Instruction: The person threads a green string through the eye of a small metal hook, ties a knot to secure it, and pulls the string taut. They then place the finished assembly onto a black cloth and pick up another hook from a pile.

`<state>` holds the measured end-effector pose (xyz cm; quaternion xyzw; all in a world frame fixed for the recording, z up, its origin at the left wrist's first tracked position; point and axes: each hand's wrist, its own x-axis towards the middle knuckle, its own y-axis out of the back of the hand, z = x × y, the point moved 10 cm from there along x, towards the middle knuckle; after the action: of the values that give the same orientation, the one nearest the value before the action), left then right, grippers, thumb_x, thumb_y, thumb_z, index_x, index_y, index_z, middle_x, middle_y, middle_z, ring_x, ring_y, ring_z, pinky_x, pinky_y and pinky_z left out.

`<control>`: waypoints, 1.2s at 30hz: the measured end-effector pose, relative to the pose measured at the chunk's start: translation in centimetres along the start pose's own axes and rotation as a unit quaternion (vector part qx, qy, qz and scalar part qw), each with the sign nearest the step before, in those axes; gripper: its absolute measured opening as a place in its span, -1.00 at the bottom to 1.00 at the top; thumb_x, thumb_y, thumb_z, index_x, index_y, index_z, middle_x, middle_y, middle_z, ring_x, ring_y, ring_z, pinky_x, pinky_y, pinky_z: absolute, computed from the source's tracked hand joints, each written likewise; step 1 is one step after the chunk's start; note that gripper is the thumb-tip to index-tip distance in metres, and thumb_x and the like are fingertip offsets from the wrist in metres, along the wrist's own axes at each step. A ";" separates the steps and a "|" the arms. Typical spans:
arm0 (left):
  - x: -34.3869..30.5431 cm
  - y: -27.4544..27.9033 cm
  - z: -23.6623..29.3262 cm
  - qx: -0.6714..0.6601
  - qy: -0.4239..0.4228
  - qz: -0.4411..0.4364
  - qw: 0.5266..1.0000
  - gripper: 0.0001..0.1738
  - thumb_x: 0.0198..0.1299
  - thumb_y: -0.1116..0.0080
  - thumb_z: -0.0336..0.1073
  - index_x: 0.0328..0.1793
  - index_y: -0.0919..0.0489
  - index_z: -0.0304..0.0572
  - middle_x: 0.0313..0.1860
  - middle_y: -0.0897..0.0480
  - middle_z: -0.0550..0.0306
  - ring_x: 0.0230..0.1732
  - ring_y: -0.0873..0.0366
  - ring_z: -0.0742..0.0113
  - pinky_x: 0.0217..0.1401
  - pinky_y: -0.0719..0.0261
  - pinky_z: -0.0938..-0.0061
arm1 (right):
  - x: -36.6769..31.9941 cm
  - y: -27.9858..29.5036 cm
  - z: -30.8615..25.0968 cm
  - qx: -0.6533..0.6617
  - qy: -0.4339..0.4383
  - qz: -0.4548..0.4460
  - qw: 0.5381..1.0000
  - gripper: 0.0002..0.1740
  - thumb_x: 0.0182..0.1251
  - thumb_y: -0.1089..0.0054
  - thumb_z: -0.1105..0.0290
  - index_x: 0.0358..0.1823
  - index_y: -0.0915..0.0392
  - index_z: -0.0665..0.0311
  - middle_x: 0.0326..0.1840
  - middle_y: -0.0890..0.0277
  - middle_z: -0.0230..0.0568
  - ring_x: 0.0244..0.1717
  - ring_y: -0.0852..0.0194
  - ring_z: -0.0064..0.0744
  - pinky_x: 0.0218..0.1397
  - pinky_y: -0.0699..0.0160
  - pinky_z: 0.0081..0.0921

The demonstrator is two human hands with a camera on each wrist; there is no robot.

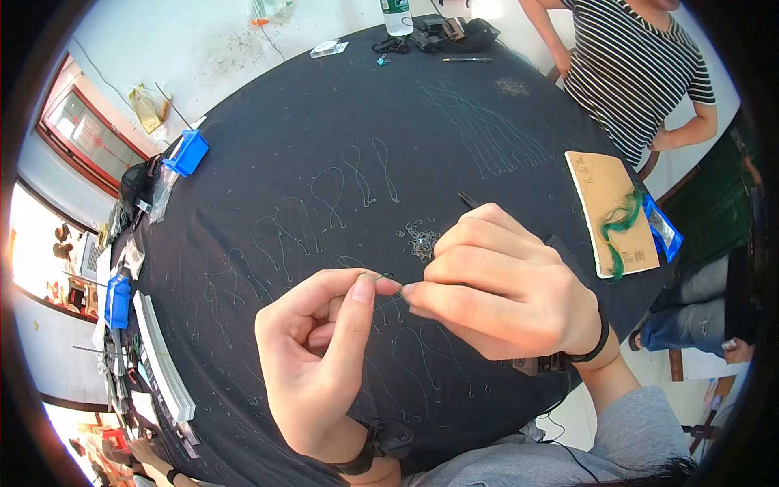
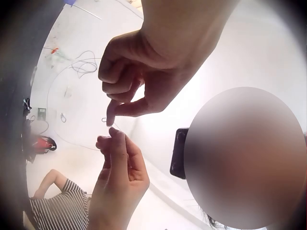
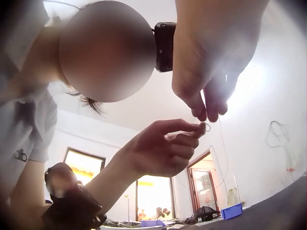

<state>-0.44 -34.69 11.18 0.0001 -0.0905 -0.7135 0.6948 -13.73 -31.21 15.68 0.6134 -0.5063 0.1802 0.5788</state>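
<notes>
Over the round table's black cloth (image 1: 268,170), both hands meet at the fingertips. My left hand (image 1: 316,357) pinches a small fishing hook (image 3: 207,128) between thumb and index finger, with the bend sticking out past the fingertip. Thumb and fingertips of my right hand (image 1: 507,292) pinch a thin green line right beside the hook; most of the line there is hidden by the fingers. Just beyond the hands lies a pile of loose fishing hooks (image 1: 420,241). Several looped green lines with hooks on them (image 1: 329,195) are spread over the cloth.
At the right, a hank of green line (image 1: 623,215) lies on a brown cardboard pad (image 1: 596,187) beside a blue packet (image 1: 664,231). Straight lines are laid out at the back right. Blue bins (image 1: 188,152) stand along the left edge. A person in a striped shirt (image 1: 641,69) stands across the table.
</notes>
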 end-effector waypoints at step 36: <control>-0.2 -1.2 0.2 0.057 0.009 -0.020 0.998 -0.89 0.17 -0.12 -0.56 -0.31 -0.66 -0.41 -0.74 -0.21 0.51 -0.68 0.01 0.78 -0.61 0.17 0.69 | 0.1 1.3 0.9 -0.022 0.002 0.046 0.999 -0.71 -0.15 -0.44 0.53 -0.29 -0.65 0.33 -0.66 -0.31 -0.38 -0.60 -0.23 -0.45 -0.46 -0.20 -0.54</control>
<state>-1.67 -34.43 11.20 0.0481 -0.1246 -0.7208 0.6801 -15.04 -31.80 16.22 0.5764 -0.5364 0.1966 0.5842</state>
